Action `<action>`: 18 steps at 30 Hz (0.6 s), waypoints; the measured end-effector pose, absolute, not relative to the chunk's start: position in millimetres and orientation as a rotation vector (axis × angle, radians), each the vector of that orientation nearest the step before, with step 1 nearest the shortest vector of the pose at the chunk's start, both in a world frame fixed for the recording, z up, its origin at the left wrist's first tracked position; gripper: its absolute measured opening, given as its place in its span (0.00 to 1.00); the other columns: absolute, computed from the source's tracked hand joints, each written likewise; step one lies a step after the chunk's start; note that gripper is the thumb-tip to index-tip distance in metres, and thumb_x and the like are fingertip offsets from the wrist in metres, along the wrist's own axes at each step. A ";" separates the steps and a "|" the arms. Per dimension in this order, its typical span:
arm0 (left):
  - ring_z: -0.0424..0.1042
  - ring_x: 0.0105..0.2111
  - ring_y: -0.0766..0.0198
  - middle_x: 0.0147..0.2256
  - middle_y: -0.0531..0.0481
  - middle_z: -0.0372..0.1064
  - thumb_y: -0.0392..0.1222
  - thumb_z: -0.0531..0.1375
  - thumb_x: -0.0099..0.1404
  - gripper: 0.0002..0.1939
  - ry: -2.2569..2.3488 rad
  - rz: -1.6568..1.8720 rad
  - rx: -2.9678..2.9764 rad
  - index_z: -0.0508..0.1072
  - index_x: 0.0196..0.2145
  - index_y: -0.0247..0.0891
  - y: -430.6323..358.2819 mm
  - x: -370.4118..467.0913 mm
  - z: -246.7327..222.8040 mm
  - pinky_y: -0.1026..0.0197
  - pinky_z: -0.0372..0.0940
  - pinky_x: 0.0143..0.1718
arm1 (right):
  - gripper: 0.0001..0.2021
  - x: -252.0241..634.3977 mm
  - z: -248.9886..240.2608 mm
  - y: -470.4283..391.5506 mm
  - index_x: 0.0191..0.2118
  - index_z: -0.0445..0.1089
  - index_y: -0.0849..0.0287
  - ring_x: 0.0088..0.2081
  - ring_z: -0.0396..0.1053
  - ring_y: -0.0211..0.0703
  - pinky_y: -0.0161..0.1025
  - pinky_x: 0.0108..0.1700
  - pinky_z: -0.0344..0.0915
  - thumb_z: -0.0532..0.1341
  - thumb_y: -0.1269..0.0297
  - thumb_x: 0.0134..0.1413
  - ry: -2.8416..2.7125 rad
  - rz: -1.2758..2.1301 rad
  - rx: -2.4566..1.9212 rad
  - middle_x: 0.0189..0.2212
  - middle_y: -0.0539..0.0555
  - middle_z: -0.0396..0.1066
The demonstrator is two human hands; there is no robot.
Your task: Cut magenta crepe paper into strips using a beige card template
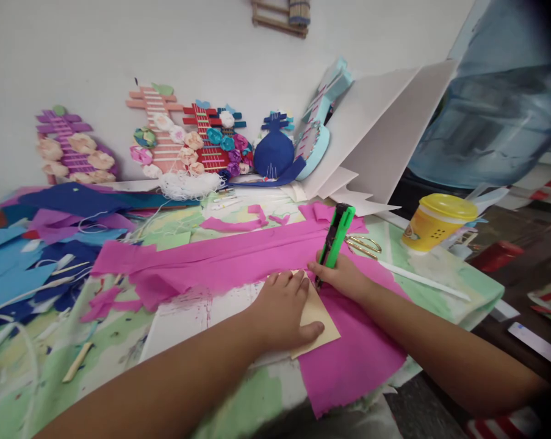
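My right hand (pixel 343 275) grips a green utility knife (pixel 335 238), its tip down at the edge of a tan card piece (pixel 318 320). My left hand (pixel 282 308) lies flat on that card, fingers spread, pressing it onto a long pink felt sheet (pixel 220 259). The pink felt runs across the worktable and hangs over its near edge at the right. Both hands nearly touch at the card's top corner.
Gold-handled scissors (pixel 364 245) lie just behind the knife. A yellow-lidded tub (pixel 433 222) stands at the right. White boards (pixel 385 134) lean on the wall beside felt craft pieces (pixel 197 143). Blue and purple felt scraps (pixel 37 244) cover the left.
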State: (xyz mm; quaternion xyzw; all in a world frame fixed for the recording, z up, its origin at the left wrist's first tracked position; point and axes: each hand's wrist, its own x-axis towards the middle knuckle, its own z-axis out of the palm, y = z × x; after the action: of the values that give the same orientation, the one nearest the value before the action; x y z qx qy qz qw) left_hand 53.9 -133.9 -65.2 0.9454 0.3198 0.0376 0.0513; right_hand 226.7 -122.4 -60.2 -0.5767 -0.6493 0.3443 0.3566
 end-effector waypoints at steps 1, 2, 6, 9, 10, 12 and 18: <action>0.49 0.54 0.45 0.56 0.35 0.49 0.61 0.44 0.58 0.39 0.975 0.115 2.875 0.52 0.57 0.27 -133.9 53.9 -65.0 0.47 0.44 0.52 | 0.17 226.6 -60.9 -122.2 0.19 0.56 0.60 0.23 0.56 0.34 0.34 0.26 0.55 0.56 0.50 0.42 -1.679 0.879 -1.501 0.17 0.46 0.55; 0.48 0.54 0.45 0.56 0.35 0.48 0.61 0.44 0.58 0.39 0.976 0.114 2.873 0.52 0.57 0.27 -134.0 53.8 -64.7 0.47 0.44 0.52 | 0.18 226.7 -62.1 -121.9 0.19 0.56 0.60 0.22 0.55 0.34 0.33 0.25 0.54 0.56 0.50 0.42 -1.685 0.863 -1.516 0.16 0.46 0.55; 0.48 0.54 0.44 0.56 0.35 0.48 0.61 0.45 0.57 0.38 0.975 0.090 2.845 0.52 0.57 0.28 -134.5 53.6 -62.1 0.46 0.44 0.52 | 0.18 228.0 -69.4 -120.6 0.18 0.54 0.60 0.21 0.53 0.32 0.33 0.23 0.52 0.57 0.49 0.40 -1.723 0.800 -1.535 0.16 0.45 0.53; 0.48 0.54 0.44 0.57 0.36 0.48 0.60 0.45 0.58 0.38 0.968 0.072 2.825 0.52 0.57 0.28 -134.8 54.1 -60.7 0.46 0.44 0.52 | 0.19 229.5 -72.4 -119.9 0.19 0.53 0.59 0.21 0.52 0.32 0.33 0.24 0.51 0.57 0.49 0.40 -1.747 0.771 -1.522 0.16 0.45 0.52; 0.47 0.55 0.44 0.57 0.36 0.48 0.60 0.45 0.58 0.38 0.972 0.072 2.821 0.52 0.57 0.28 -134.8 54.5 -60.6 0.46 0.44 0.52 | 0.18 230.1 -72.7 -119.5 0.19 0.53 0.59 0.21 0.52 0.32 0.33 0.24 0.51 0.57 0.50 0.40 -1.755 0.778 -1.509 0.16 0.45 0.52; 0.47 0.55 0.44 0.57 0.36 0.48 0.60 0.46 0.57 0.38 0.992 0.070 2.813 0.52 0.57 0.28 -135.0 55.2 -60.8 0.46 0.43 0.53 | 0.18 231.2 -72.3 -118.4 0.19 0.53 0.59 0.21 0.52 0.32 0.33 0.24 0.52 0.57 0.51 0.41 -1.753 0.803 -1.483 0.16 0.45 0.52; 0.46 0.55 0.43 0.57 0.35 0.46 0.60 0.46 0.58 0.39 1.013 0.023 2.802 0.50 0.58 0.28 -137.0 56.5 -58.6 0.45 0.44 0.52 | 0.18 232.3 -71.0 -116.0 0.19 0.53 0.59 0.22 0.53 0.33 0.33 0.26 0.53 0.57 0.51 0.42 -1.750 0.826 -1.490 0.17 0.45 0.52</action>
State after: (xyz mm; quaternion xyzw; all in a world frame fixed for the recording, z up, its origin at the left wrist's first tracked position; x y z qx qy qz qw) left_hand 56.5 -137.0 -58.6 0.9373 0.3388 0.0076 0.0811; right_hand 232.3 -116.0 -71.0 -0.5732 -0.6733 0.3178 0.3423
